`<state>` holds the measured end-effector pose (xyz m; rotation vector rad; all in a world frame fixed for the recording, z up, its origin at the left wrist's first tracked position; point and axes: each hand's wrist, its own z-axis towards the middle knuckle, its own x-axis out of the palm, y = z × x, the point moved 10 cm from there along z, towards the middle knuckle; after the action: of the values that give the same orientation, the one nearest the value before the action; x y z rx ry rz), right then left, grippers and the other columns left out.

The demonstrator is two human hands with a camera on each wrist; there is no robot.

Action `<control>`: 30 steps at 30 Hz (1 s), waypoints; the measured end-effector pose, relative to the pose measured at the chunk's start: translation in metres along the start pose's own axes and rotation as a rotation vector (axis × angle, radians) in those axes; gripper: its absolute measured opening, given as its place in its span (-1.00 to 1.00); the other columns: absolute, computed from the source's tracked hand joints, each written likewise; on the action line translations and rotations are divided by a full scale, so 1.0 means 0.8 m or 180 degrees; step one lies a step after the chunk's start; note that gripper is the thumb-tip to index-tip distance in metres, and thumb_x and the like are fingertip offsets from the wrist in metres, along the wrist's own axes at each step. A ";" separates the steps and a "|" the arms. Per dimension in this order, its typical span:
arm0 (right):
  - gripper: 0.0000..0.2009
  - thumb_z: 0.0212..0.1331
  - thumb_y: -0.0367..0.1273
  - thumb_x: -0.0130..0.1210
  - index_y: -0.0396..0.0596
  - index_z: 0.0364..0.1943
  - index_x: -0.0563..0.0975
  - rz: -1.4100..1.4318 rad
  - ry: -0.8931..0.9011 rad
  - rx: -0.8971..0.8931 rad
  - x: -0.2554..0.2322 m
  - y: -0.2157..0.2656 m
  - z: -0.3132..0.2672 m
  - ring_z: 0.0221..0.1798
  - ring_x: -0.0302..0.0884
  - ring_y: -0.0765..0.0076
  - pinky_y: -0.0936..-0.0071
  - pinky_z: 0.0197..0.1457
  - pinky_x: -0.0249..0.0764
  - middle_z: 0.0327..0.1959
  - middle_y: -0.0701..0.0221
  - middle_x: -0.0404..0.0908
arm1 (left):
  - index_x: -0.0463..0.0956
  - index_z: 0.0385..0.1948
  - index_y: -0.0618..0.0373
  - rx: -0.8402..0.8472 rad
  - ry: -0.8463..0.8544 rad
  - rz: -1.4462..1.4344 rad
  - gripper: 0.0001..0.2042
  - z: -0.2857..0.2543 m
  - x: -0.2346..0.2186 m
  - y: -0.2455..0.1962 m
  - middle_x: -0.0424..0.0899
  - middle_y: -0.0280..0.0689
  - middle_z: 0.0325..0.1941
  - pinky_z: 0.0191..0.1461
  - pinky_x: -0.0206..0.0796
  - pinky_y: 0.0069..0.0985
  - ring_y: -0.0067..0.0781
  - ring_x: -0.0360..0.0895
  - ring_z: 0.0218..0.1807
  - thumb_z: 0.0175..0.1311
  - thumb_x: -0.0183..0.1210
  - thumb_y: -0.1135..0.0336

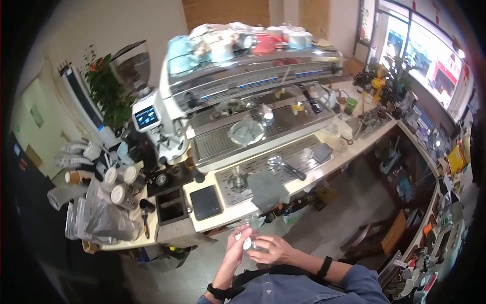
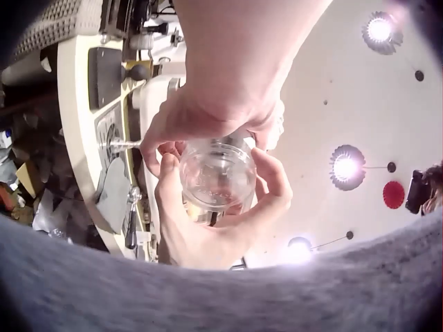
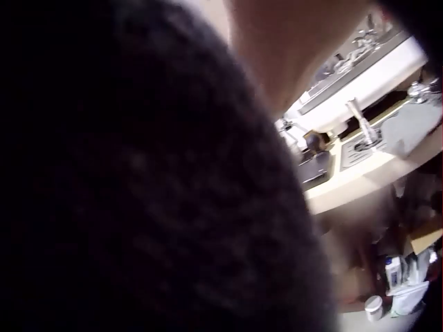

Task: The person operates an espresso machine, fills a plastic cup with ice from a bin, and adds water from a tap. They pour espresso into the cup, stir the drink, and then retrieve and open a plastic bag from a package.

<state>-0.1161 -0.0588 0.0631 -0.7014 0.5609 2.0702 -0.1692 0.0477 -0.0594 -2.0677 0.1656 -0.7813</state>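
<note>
Between my two hands, in front of the blue-grey shirt, is a clear glass (image 2: 218, 176). My left hand (image 1: 236, 247) grips one end of it. From the other side my right hand (image 1: 272, 249) curls its thumb and fingers round the glass, as the left wrist view shows. A small white piece (image 1: 246, 243) shows between the hands in the head view. In the right wrist view, dark fabric hides both hands' work. Past the hands, a grey cloth (image 1: 266, 190) hangs over the counter's front edge.
A portafilter (image 1: 287, 168) lies on the drip tray (image 1: 230, 197) set in the counter. Behind stands an espresso machine (image 1: 243, 81) topped with cups, with a grinder (image 1: 154, 119) at its left. A black mat (image 1: 206, 202) and lidded paper cups (image 1: 123, 196) are at left.
</note>
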 end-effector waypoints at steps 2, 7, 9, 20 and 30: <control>-0.57 -0.15 -0.24 0.36 0.11 -0.11 0.49 0.0265 -0.0170 0.0902 -0.035 -0.063 -0.033 0.05 0.41 0.23 0.40 0.01 0.46 -0.05 0.35 0.41 | 0.35 0.06 0.33 0.0399 0.0051 0.0908 -0.44 0.026 0.047 -0.010 0.64 -0.14 -0.19 -0.04 0.45 -0.48 -0.35 0.61 -0.16 0.08 0.35 0.21; -0.35 -0.19 -0.16 0.42 -0.08 0.03 0.40 0.0832 -0.1040 0.2662 -0.127 -0.189 -0.101 0.07 0.37 0.02 0.21 0.07 0.39 0.04 0.17 0.38 | 0.37 0.03 0.31 0.1109 0.0789 0.3581 -0.29 0.061 0.173 -0.021 0.65 -0.20 -0.24 -0.01 0.42 -0.46 -0.39 0.61 -0.16 -0.23 0.50 0.21; -0.27 -0.20 -0.12 0.42 -0.04 0.14 0.38 0.0772 -0.0414 0.2401 -0.139 -0.215 -0.080 0.22 0.30 -0.01 0.21 0.24 0.29 0.18 0.15 0.32 | 0.37 0.04 0.29 0.1029 0.1380 0.3853 -0.27 0.075 0.209 -0.004 0.65 -0.21 -0.22 0.01 0.41 -0.44 -0.36 0.60 -0.14 -0.26 0.50 0.18; -0.35 -0.10 -0.20 0.37 -0.05 0.14 0.39 0.1348 0.0380 0.3312 -0.059 -0.309 -0.057 0.17 0.41 0.14 0.32 0.21 0.37 0.13 0.21 0.38 | 0.39 -0.01 0.22 0.1203 0.1573 0.2849 -0.34 0.173 0.222 -0.013 0.58 -0.13 -0.13 0.01 0.39 -0.33 -0.13 0.58 -0.09 -0.25 0.43 0.19; -0.45 -0.03 -0.24 0.29 -0.18 0.07 0.44 -0.1311 -0.0404 0.1788 -0.165 -0.435 0.107 0.09 0.43 -0.03 0.16 0.13 0.36 0.01 0.12 0.48 | 0.48 -0.21 0.26 0.2129 0.0473 0.3147 -0.35 0.229 0.195 -0.082 0.61 -0.23 -0.43 -0.20 0.43 -0.36 -0.27 0.61 -0.37 -0.37 0.52 0.03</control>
<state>0.2143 0.1021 0.1673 -0.3155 0.8042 1.4637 0.0507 0.1537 -0.0083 -1.0721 0.8133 -0.2860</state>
